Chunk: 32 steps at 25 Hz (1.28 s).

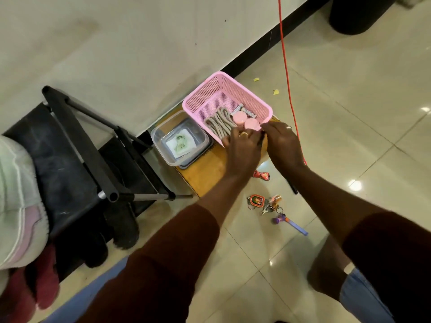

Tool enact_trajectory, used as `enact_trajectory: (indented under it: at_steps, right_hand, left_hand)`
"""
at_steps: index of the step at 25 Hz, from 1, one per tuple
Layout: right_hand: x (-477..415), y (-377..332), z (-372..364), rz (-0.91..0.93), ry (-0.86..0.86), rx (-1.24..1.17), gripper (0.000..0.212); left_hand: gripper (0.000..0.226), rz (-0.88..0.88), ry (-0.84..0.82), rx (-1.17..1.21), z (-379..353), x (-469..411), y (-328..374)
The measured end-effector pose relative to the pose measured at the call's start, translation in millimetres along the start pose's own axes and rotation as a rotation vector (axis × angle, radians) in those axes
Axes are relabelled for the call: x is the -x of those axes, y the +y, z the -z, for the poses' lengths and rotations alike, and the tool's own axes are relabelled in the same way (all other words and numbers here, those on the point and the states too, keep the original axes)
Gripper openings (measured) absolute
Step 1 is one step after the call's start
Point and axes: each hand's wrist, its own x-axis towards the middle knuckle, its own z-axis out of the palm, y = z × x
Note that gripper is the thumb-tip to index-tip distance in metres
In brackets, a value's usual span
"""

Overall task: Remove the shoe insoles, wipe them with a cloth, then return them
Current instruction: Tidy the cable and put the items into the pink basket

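Your left hand (242,145) and right hand (283,143) meet at the near rim of the pink basket (198,99) on the wooden surface (203,173). You cannot tell whether either grip is closed on it. The cloth (179,143) lies in the clear tub (155,136) just beside the basket.

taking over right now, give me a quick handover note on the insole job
Hands: the left hand and right hand are both at the near rim of the pink basket; their grip is unclear.
Things: the cloth lies in the clear container beside the basket. The shoes sit on the black rack at left. No insole is in view.
Done: nothing evident.
Left: pull the insoles, wipe them, return them.
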Motion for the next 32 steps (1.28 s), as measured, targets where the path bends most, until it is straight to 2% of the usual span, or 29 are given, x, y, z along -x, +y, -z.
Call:
enact_trajectory:
  at_steps: [2,3,6,9,11,13,16,21,23,26,28,32]
  right_hand:
    - [33.1,7.4,-2.7,-0.043,0.005,-0.035,0.022]
    - [49.1,11.4,-4.2,-0.084,-0.025,-0.055,0.021]
    - [91.3,27.0,-16.1,-0.214,-0.188,-0.084,0.028]
    - [127.9,39.8,-29.0,-0.317,-0.363,-0.122,0.034]
    - [151.3,45.5,-36.7,-0.405,-0.549,-0.122,0.035]
    - [173.0,50.0,-47.3,-0.467,-0.689,-0.106,0.029]
    - [197.4,51.0,-59.4,-0.5,-0.807,-0.022,0.025]
    - [215.2,53.0,-66.1,-0.399,-0.788,0.031,0.017]
    - [213.8,54.9,-64.8,-0.478,-0.764,-0.083,0.014]
    - [201.8,54.2,-50.2,-0.689,-0.716,-0.315,0.013]
    - [192.6,50.2,-37.7,-0.746,-0.661,-0.382,0.014]
    - [165.9,37.8,-15.0,-0.904,-0.466,-0.487,0.011]
  left_hand:
    - [0.016,-0.042,0.035,-0.049,-17.8,29.4,6.5]
    - [0.01,-0.066,-0.001,-0.061,-27.7,43.1,9.6]
    - [0.015,-0.089,-0.198,-0.105,-58.9,76.6,13.2]
    - [0.023,0.045,-0.454,-0.118,-84.6,95.8,12.9]
    - [0.028,0.107,-0.584,-0.121,-102.9,102.6,9.7]
    - [0.028,0.079,-0.674,-0.179,-120.4,108.1,7.6]
    - [0.024,0.011,-0.747,-0.253,-139.5,111.0,7.5]
    - [0.023,0.023,-0.693,-0.199,-147.3,108.1,5.1]
    - [0.023,0.091,-0.654,-0.097,-140.8,105.6,2.0]
    - [0.027,0.305,-0.614,0.137,-119.3,103.7,1.4]
    - [0.027,0.43,-0.583,0.285,-103.8,105.3,1.8]
    - [0.027,0.504,-0.486,0.476,-74.6,103.4,7.1]
